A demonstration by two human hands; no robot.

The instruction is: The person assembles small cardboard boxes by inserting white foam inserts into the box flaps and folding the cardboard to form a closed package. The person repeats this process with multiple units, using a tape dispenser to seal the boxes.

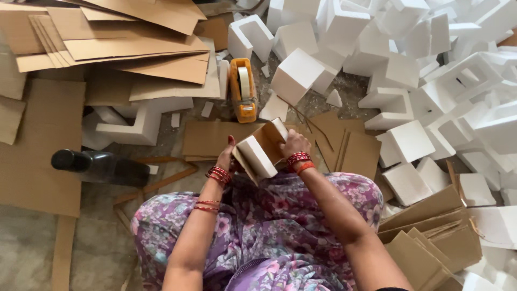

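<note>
Head view: both hands, left [226, 157] and right [293, 144], clamped on a cardboard-wrapped foam block [260, 153]

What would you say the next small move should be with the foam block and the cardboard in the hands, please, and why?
Probably fold the loose cardboard flap down over the white foam block. The left hand steadies the block from the side, the right hand presses the cardboard behind it, and the block's top face is not yet covered. The orange tape dispenser lies just ahead.
</note>
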